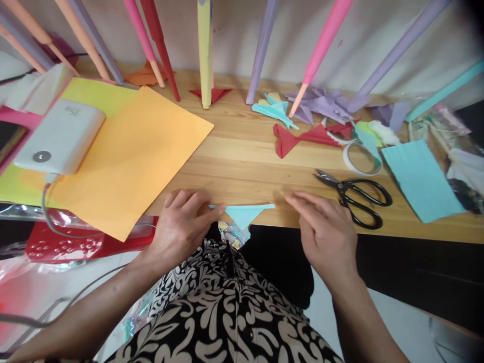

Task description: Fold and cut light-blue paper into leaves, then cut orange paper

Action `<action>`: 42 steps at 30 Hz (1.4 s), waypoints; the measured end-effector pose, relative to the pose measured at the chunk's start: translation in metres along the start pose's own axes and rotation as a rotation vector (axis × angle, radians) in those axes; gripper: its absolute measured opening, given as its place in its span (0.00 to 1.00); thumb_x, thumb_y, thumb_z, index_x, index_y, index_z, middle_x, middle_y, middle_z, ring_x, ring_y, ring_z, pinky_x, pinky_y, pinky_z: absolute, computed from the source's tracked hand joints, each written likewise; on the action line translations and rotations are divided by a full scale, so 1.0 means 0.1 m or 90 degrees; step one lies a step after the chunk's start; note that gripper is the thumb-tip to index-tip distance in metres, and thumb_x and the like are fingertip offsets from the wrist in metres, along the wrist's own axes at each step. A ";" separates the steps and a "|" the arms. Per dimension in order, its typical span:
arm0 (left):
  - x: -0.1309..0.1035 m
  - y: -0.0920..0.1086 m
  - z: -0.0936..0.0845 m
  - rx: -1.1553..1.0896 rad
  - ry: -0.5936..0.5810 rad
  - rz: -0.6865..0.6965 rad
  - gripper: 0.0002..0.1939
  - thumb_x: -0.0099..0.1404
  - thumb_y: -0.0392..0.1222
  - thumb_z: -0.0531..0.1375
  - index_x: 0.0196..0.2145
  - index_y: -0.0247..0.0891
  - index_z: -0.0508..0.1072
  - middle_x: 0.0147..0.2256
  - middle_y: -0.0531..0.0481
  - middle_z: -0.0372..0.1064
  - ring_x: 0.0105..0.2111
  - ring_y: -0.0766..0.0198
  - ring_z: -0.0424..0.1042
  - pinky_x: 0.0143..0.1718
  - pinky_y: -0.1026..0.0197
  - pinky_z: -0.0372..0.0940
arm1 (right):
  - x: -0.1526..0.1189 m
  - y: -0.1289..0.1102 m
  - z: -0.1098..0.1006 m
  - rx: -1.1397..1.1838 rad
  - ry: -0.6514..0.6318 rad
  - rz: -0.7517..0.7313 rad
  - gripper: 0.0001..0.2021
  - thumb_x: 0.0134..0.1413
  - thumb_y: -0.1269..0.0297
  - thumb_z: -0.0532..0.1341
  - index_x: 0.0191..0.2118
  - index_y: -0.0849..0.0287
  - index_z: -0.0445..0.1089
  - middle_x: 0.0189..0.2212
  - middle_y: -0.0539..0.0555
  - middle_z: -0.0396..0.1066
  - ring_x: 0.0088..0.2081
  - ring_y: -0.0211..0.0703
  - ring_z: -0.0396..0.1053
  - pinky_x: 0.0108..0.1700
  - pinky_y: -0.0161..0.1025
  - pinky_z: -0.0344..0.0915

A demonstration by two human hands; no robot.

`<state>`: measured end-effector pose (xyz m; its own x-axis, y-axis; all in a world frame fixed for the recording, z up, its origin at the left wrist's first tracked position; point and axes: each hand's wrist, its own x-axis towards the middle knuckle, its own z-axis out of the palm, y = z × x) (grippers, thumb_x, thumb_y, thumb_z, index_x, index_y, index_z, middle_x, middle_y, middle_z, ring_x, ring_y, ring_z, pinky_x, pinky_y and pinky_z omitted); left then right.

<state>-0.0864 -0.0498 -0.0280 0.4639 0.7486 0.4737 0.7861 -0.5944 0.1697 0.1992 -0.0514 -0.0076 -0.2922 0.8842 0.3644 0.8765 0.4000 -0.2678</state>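
A light blue piece of folded paper (242,214) lies at the front edge of the wooden table. It has a narrow straight strip along its top, and its triangular point hangs over the edge. My left hand (185,218) grips the paper's left end, thumb on top and the other fingers curled. To the right of the paper, my right hand (327,227) is apart from it, fingers stretched toward its right end and nothing visible in them. Black-handled scissors (342,187) rest just beyond my right hand, blades pointing left.
On the left, a white power bank (62,136) with a cable sits on orange paper (151,146). A tape roll (359,169), red folded paper (302,138), purple paper pieces (321,106) and a light blue sheet (421,179) lie at right. Rolled paper sticks (260,55) lean against the wall.
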 end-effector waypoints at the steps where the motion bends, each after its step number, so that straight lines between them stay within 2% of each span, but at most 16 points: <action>1: 0.00 0.00 0.00 0.000 0.002 0.000 0.12 0.68 0.34 0.58 0.46 0.45 0.77 0.39 0.47 0.71 0.37 0.57 0.64 0.38 0.55 0.57 | 0.05 -0.03 -0.01 0.008 0.009 -0.001 0.19 0.63 0.75 0.53 0.54 0.53 0.71 0.47 0.57 0.75 0.46 0.51 0.71 0.46 0.48 0.61; 3: 0.01 0.01 -0.01 0.001 0.009 0.000 0.12 0.68 0.34 0.58 0.45 0.45 0.77 0.39 0.47 0.71 0.37 0.57 0.64 0.38 0.55 0.57 | 0.16 -0.13 0.01 0.035 0.011 -0.018 0.15 0.65 0.72 0.54 0.53 0.54 0.71 0.43 0.56 0.76 0.44 0.49 0.72 0.45 0.46 0.60; 6: 0.03 0.02 -0.01 -0.002 0.012 -0.001 0.12 0.67 0.33 0.59 0.45 0.45 0.77 0.39 0.46 0.71 0.37 0.57 0.64 0.37 0.56 0.56 | 0.28 -0.26 0.11 0.068 -0.036 -0.068 0.08 0.66 0.66 0.57 0.44 0.54 0.73 0.38 0.53 0.77 0.41 0.46 0.71 0.44 0.45 0.58; 9: 0.03 0.03 -0.01 -0.011 0.011 -0.003 0.12 0.67 0.32 0.59 0.44 0.44 0.78 0.38 0.46 0.71 0.38 0.57 0.64 0.37 0.56 0.56 | 0.34 -0.32 0.22 0.067 -0.077 -0.091 0.05 0.64 0.64 0.60 0.38 0.55 0.73 0.35 0.52 0.75 0.39 0.46 0.69 0.42 0.43 0.56; 16: -0.05 -0.06 -0.06 -0.043 0.011 -0.024 0.12 0.66 0.32 0.59 0.44 0.44 0.78 0.40 0.44 0.72 0.39 0.55 0.65 0.37 0.54 0.58 | 0.37 -0.32 0.22 0.045 -0.127 -0.071 0.05 0.64 0.65 0.59 0.36 0.56 0.70 0.33 0.52 0.73 0.37 0.46 0.66 0.39 0.42 0.53; 20: 0.03 -0.10 -0.14 -0.121 0.014 -0.071 0.10 0.67 0.30 0.57 0.36 0.39 0.78 0.38 0.45 0.73 0.38 0.58 0.67 0.38 0.54 0.61 | 0.38 -0.32 0.20 0.056 -0.150 -0.073 0.05 0.65 0.66 0.59 0.35 0.57 0.69 0.33 0.52 0.72 0.37 0.46 0.66 0.39 0.42 0.54; 23: 0.17 -0.02 -0.13 -0.158 0.029 -0.071 0.09 0.68 0.32 0.56 0.39 0.37 0.77 0.39 0.45 0.74 0.38 0.58 0.69 0.39 0.54 0.62 | 0.37 -0.33 0.20 0.040 -0.142 -0.088 0.07 0.65 0.67 0.57 0.34 0.57 0.68 0.33 0.53 0.72 0.37 0.47 0.65 0.39 0.42 0.53; 26: 0.29 0.09 -0.06 -0.165 0.013 -0.027 0.08 0.69 0.36 0.58 0.44 0.37 0.76 0.41 0.45 0.75 0.40 0.58 0.70 0.41 0.53 0.62 | 0.33 -0.36 0.19 0.020 -0.128 -0.104 0.06 0.66 0.66 0.57 0.35 0.57 0.68 0.33 0.54 0.72 0.37 0.48 0.65 0.39 0.43 0.53; 29: 0.36 0.17 -0.01 -0.158 0.006 -0.007 0.07 0.70 0.38 0.58 0.39 0.38 0.76 0.38 0.47 0.76 0.37 0.59 0.69 0.40 0.54 0.59 | 0.31 -0.37 0.17 0.032 -0.119 -0.108 0.07 0.66 0.66 0.56 0.35 0.57 0.67 0.33 0.53 0.73 0.37 0.47 0.65 0.40 0.43 0.53; 32: 0.39 0.18 -0.01 -0.151 0.000 0.005 0.10 0.71 0.37 0.57 0.33 0.39 0.76 0.32 0.49 0.75 0.34 0.61 0.69 0.38 0.55 0.57 | 0.30 -0.37 0.16 0.046 -0.099 -0.112 0.07 0.67 0.66 0.56 0.35 0.58 0.68 0.32 0.53 0.73 0.36 0.45 0.65 0.39 0.42 0.53; 39: 0.47 0.15 -0.02 -0.125 -0.027 0.028 0.10 0.72 0.41 0.56 0.32 0.38 0.73 0.30 0.51 0.74 0.33 0.62 0.68 0.38 0.55 0.56 | 0.34 -0.35 0.15 0.065 -0.041 -0.142 0.09 0.67 0.66 0.55 0.36 0.57 0.70 0.29 0.51 0.72 0.34 0.44 0.63 0.40 0.42 0.54; 42: 0.53 0.16 -0.04 -0.086 -0.019 0.035 0.12 0.72 0.40 0.55 0.30 0.38 0.71 0.30 0.50 0.73 0.32 0.61 0.66 0.36 0.54 0.55 | 0.37 -0.34 0.12 0.067 -0.027 -0.157 0.07 0.66 0.66 0.56 0.41 0.56 0.72 0.30 0.52 0.73 0.36 0.45 0.65 0.41 0.43 0.55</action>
<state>-0.0511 -0.0205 0.0034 0.5187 0.7211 0.4593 0.6978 -0.6675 0.2599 0.1538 -0.0292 0.0041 -0.5098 0.7653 0.3930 0.7329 0.6255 -0.2675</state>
